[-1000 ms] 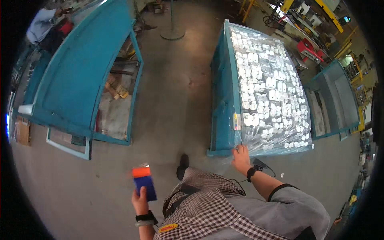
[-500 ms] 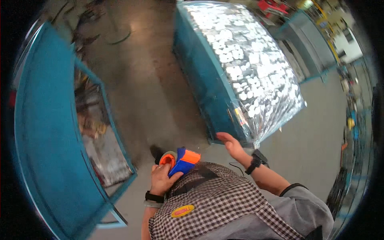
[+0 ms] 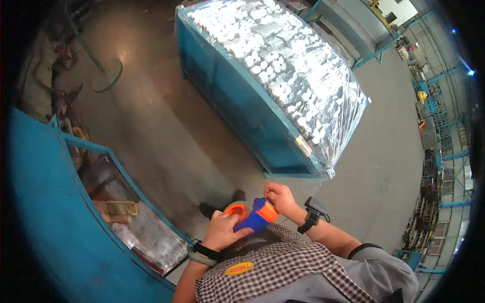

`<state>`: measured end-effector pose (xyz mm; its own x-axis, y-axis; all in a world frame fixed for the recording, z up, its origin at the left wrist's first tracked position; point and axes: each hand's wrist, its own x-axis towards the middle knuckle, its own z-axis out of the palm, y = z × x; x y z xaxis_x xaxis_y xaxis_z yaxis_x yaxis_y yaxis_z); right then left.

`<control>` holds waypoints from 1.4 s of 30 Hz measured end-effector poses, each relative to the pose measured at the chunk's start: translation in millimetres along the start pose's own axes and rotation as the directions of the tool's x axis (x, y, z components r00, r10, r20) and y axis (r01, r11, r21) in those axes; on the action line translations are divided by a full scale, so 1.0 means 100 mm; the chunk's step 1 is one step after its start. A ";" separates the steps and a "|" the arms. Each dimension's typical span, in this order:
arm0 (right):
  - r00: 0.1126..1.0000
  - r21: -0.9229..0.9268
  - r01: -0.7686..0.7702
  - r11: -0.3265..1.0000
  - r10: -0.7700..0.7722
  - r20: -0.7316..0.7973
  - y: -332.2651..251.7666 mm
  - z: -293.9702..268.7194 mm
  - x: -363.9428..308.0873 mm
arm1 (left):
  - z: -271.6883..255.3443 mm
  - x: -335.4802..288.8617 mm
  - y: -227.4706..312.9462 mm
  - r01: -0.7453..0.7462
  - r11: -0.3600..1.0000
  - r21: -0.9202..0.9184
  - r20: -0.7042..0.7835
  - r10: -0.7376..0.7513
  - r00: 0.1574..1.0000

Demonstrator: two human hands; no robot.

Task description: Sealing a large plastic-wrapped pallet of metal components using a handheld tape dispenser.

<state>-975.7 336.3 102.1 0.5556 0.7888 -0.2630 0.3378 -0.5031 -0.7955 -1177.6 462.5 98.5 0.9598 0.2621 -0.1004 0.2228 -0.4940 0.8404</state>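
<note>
My left hand (image 3: 222, 230) grips a blue and orange tape dispenser (image 3: 256, 217) in front of my apron, its fingers at the orange hub of the tape roll (image 3: 235, 210). My right hand (image 3: 281, 198) is closed beside the dispenser's upper end, thumb and fingers pinched together. What is between those fingertips, if anything, is too small to make out. Just beyond my hands stands a big blue metal bin (image 3: 227, 108), piled with silvery metal pieces (image 3: 283, 65) under clear plastic film (image 3: 339, 136). The film is gathered at the bin's near right corner.
Close on my left is another blue metal container (image 3: 45, 202) with an opening in its side. Grey floor (image 3: 166, 126) runs between the two. A further blue-framed bin (image 3: 353, 25) stands at the back, and racks with stacked parts (image 3: 429, 177) line the right side.
My right hand has come from the bin's corner to the dispenser and closed. The dispenser has shifted slightly right in my left hand. The view has turned, showing more on the right.
</note>
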 end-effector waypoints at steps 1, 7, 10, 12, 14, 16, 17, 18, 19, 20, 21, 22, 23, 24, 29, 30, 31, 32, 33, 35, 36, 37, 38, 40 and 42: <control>0.998 -0.037 0.053 0.998 -0.054 -0.025 0.01 -0.07 0.02 | -0.04 0.10 0.05 -0.057 0.998 -0.012 -0.056 0.056 0.997; 0.986 -0.060 0.154 0.986 -0.158 -0.055 0.17 -0.45 0.43 | -0.03 0.64 0.08 -0.105 0.989 0.104 -0.066 0.112 0.991; 0.997 -0.084 0.067 0.994 -0.070 -0.041 0.22 -0.58 0.59 | 0.13 0.81 -0.03 -0.125 0.991 0.039 -0.075 0.128 0.989; 0.996 -0.070 -0.056 0.996 0.051 -0.078 0.10 -0.62 0.49 | 0.10 0.84 0.01 -0.147 0.989 -0.004 -0.070 0.146 0.987; 0.993 -0.138 0.039 0.990 -0.054 -0.108 0.11 -0.62 0.41 | 0.02 0.86 0.02 -0.160 0.987 0.013 -0.017 0.160 0.987; 0.987 -0.160 0.073 0.984 -0.095 -0.132 -0.15 -0.53 0.57 | -0.28 0.87 -0.01 -0.175 0.980 0.097 0.010 0.175 0.984; 0.989 -0.159 0.046 0.986 -0.068 -0.135 -0.31 -0.50 0.67 | -0.47 0.90 -0.04 -0.184 0.982 0.035 0.044 0.183 0.982; 0.989 -0.169 0.004 0.986 -0.029 -0.144 -0.47 -0.49 0.75 | -0.66 0.92 -0.09 -0.196 0.980 0.045 0.029 0.195 0.980; 0.992 -0.230 -0.048 0.972 0.019 -0.127 -0.54 -0.41 0.85 | -0.85 0.92 -0.15 -0.207 0.977 0.055 0.013 0.206 0.978; 0.991 -0.227 -0.038 0.973 0.008 -0.134 -0.61 -0.30 0.97 | -1.05 0.92 -0.21 -0.216 0.974 0.064 -0.003 0.217 0.976; 0.991 -0.233 -0.037 0.972 0.005 -0.137 -0.68 -0.20 1.05 | -1.18 0.92 -0.28 -0.211 0.976 0.055 -0.009 0.212 0.977; 0.990 -0.240 -0.036 0.970 0.002 -0.139 -0.76 -0.11 1.13 | -1.31 0.91 -0.34 -0.205 0.978 0.046 -0.014 0.206 0.978; 0.990 -0.228 -0.047 0.972 0.014 -0.144 -0.86 -0.07 1.22 | -1.43 0.92 -0.40 -0.199 0.979 0.037 -0.018 0.200 0.980; 0.990 -0.199 -0.054 0.978 0.026 -0.140 -1.03 0.01 1.34 | -1.54 0.88 -0.50 -0.171 0.984 0.048 -0.026 0.172 0.985; 0.949 -0.232 -0.172 0.957 0.098 -0.301 -1.34 0.03 1.61 | -2.12 0.81 -0.62 0.003 0.983 -0.184 0.036 0.004 0.999; 0.945 -0.255 -0.176 0.951 0.090 -0.314 -1.38 0.03 1.64 | -2.15 0.82 -0.69 -0.027 0.986 -0.162 0.034 0.033 0.999; 0.942 -0.279 -0.178 0.944 0.081 -0.326 -1.41 0.04 1.66 | -2.15 0.83 -0.77 -0.057 0.989 -0.139 0.031 0.062 0.998; 0.939 -0.305 -0.179 0.935 0.071 -0.336 -1.43 0.04 1.70 | -2.17 0.84 -0.82 -0.086 0.989 -0.118 0.026 0.090 0.996; 0.936 -0.308 -0.182 0.934 0.069 -0.344 -1.42 0.06 1.73 | -2.21 0.88 -0.85 -0.083 0.992 -0.093 0.046 0.087 0.995; 0.923 -0.345 -0.208 0.915 0.067 -0.379 -1.45 0.10 1.79 | -2.31 0.97 -0.90 -0.074 0.996 -0.044 0.078 0.078 0.994; 0.918 -0.361 -0.215 0.907 0.062 -0.392 -1.47 0.12 1.85 | -2.35 1.02 -0.93 -0.089 0.995 -0.054 0.073 0.093 0.993; 0.908 -0.355 -0.251 0.901 0.092 -0.409 -1.44 0.13 1.92 | -2.37 1.08 -0.96 -0.103 0.993 -0.065 0.065 0.107 0.992; 0.897 -0.349 -0.285 0.893 0.120 -0.425 -1.38 0.15 1.99 | -2.38 1.13 -0.98 -0.116 0.990 -0.075 0.056 0.120 0.991; 0.888 -0.289 -0.293 0.911 0.147 -0.436 -1.35 0.24 2.19 | -2.57 1.24 -0.98 -0.079 0.997 0.009 0.097 0.078 0.992; 0.892 -0.218 -0.259 0.941 0.147 -0.428 -1.38 0.26 2.38 | -2.74 1.35 -0.96 -0.072 0.994 0.081 0.069 0.067 0.995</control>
<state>-909.4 602.6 135.4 0.8702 0.4785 -0.1178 0.3391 -0.7549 -0.5614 -1116.1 772.3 150.2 0.9820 0.1708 -0.0807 0.1661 -0.5770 0.7997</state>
